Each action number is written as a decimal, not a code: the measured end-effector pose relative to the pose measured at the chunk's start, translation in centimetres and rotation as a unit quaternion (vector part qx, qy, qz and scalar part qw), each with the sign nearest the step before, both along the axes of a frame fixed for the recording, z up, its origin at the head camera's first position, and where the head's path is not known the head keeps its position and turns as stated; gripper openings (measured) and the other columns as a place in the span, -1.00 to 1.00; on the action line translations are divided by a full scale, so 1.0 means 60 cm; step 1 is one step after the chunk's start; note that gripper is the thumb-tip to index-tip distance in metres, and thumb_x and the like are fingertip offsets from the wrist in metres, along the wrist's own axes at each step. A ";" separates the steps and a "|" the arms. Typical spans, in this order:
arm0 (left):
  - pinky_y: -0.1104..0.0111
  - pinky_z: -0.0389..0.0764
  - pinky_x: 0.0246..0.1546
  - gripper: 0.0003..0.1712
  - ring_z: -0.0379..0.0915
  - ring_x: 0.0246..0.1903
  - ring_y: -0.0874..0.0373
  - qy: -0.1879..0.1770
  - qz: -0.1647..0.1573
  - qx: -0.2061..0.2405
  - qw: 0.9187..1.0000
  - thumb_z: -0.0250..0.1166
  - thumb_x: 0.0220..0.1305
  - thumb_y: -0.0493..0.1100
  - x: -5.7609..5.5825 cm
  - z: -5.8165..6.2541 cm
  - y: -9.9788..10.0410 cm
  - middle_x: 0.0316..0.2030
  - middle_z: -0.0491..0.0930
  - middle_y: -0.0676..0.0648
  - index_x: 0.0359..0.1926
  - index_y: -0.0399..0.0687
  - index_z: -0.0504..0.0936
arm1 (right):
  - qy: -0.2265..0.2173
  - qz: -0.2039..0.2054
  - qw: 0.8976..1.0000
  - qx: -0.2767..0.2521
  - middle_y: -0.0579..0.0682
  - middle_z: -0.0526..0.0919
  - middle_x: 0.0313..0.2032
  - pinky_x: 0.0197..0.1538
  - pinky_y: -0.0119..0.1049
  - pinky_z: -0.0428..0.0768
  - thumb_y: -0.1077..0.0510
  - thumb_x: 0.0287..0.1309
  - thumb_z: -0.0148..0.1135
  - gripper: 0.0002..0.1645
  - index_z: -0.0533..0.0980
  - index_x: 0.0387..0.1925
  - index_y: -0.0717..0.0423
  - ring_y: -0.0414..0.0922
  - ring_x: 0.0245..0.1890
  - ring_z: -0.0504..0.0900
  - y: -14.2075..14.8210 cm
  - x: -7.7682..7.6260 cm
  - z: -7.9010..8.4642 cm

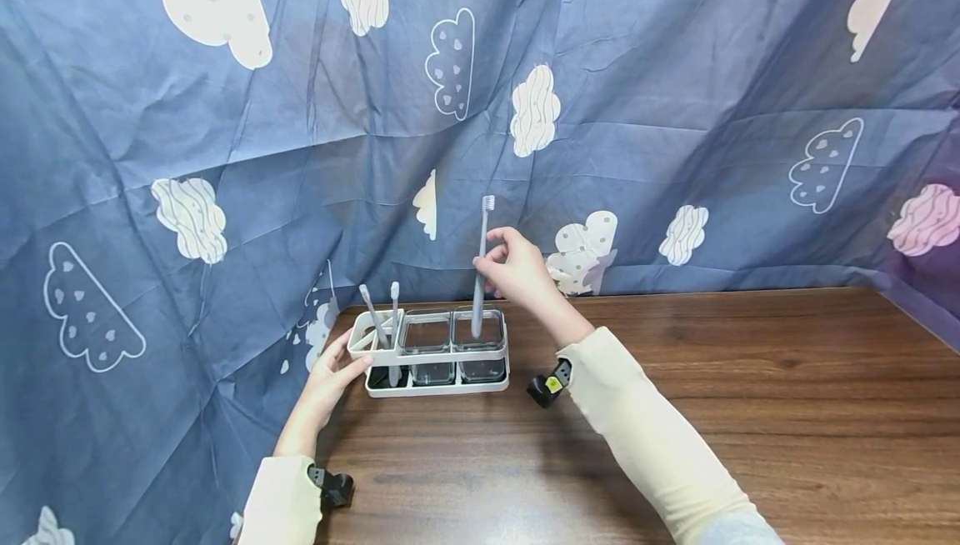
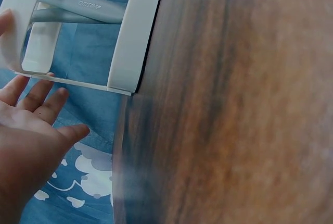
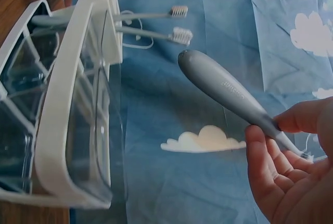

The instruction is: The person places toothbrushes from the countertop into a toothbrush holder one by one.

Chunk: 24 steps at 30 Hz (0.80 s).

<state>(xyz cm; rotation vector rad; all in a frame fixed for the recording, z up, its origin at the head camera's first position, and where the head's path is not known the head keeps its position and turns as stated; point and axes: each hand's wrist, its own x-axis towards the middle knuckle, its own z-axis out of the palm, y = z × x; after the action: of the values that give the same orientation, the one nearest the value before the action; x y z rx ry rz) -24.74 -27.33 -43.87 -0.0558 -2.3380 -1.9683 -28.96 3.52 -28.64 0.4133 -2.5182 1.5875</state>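
In the head view, my right hand pinches a grey toothbrush between thumb and fingers. The brush stands upright, bristles up, its thick handle end over the right-hand clear cup of a white toothbrush holder. Seen from the right wrist, the handle points toward the holder, beside its frame. My left hand grips the holder's left end, thumb along the front rim and fingers round the side. Two more toothbrushes lean in the left compartment, heads up.
A second clear cup sits in the middle of the holder. The holder stands on a brown wooden table, near its back left corner. Blue cloth with cloud prints hangs right behind and along the left side.
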 end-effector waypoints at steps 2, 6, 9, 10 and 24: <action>0.71 0.33 0.00 -0.23 0.14 0.34 -0.13 0.007 -0.002 0.000 1.000 0.23 0.28 -0.30 0.000 0.000 0.000 0.39 0.19 -0.31 0.44 -0.26 0.11 | 0.004 0.006 1.000 -0.008 0.08 0.66 -0.35 -0.53 -0.37 0.57 0.18 0.20 0.23 -0.50 0.37 0.15 0.20 -0.20 -0.63 0.59 -0.009 0.001 0.002; 0.70 0.36 -0.01 -0.23 0.18 0.31 -0.20 0.014 -0.004 -0.001 1.000 0.23 0.28 -0.30 0.000 -0.003 -0.001 0.37 0.21 -0.33 0.44 -0.27 0.11 | 0.011 0.015 1.000 -0.019 0.08 0.67 -0.36 -0.52 -0.36 0.59 0.17 0.21 0.22 -0.54 0.39 0.12 0.19 -0.16 -0.61 0.61 -0.026 0.003 0.004; 0.69 0.37 -0.02 -0.23 0.18 0.31 -0.21 0.015 -0.005 0.004 1.000 0.22 0.27 -0.31 -0.001 -0.003 -0.002 0.37 0.21 -0.33 0.44 -0.28 0.12 | 0.016 0.023 0.999 -0.027 0.08 0.67 -0.36 -0.51 -0.36 0.60 0.16 0.23 0.21 -0.58 0.40 0.09 0.19 -0.05 -0.57 0.65 -0.039 0.006 0.005; 0.69 0.38 -0.02 -0.23 0.18 0.31 -0.20 0.013 -0.006 0.006 1.000 0.22 0.27 -0.32 -0.001 -0.004 -0.002 0.37 0.21 -0.32 0.44 -0.27 0.12 | 0.017 0.026 0.999 -0.029 0.08 0.67 -0.36 -0.50 -0.36 0.59 0.15 0.23 0.21 -0.58 0.40 0.08 0.19 -0.02 -0.55 0.66 -0.043 0.008 0.004; 0.68 0.36 0.02 -0.24 0.20 0.29 -0.11 0.013 -0.011 0.004 1.000 0.22 0.30 -0.30 -0.001 -0.004 -0.001 0.37 0.22 -0.28 0.45 -0.23 0.12 | 0.109 0.050 0.993 -0.011 0.01 0.69 -0.39 -0.47 -0.38 0.51 0.13 0.23 0.22 -0.76 0.49 -0.11 0.13 -0.16 -0.55 0.64 -0.106 0.023 -0.016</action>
<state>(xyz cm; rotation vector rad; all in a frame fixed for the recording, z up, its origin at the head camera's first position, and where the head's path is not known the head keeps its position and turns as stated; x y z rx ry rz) -24.77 -27.38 -44.10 -0.1072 -2.3220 -1.9754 -27.57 -2.86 -29.58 0.6817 -2.3482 1.5088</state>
